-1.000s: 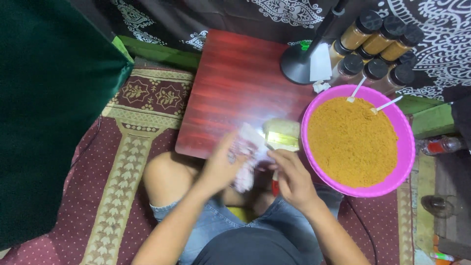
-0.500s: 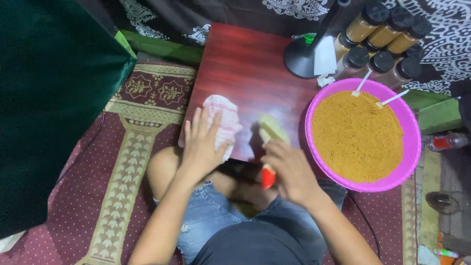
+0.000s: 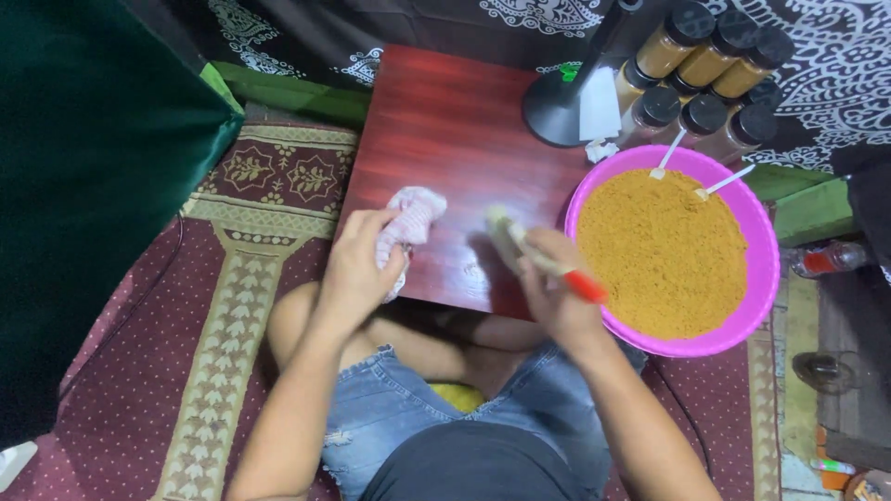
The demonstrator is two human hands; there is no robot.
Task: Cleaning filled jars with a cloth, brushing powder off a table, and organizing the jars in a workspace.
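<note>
Cloth [image 3: 408, 223] bunched under closed left fingers [image 3: 357, 243] on table [image 3: 445, 121]; brush [image 3: 543, 260] gripped within right fingers [image 3: 548, 269].

head-worn camera, looking steeply down, close over table [image 3: 445, 139]

Table [image 3: 455, 121] top mostly bare across the far left and middle, open for a hand to pass. Right side blocked: pink bowl [image 3: 763, 278] of orange powder overhangs the edge, two white spoons [image 3: 691, 167] sticking up. Far right corner crowded by black stand base [image 3: 555, 116] and dark-lidded jars [image 3: 705, 74]. Near edge taken by left hand [image 3: 357, 269] on cloth [image 3: 408, 218] and right hand [image 3: 557, 283] with brush [image 3: 543, 260].
</note>
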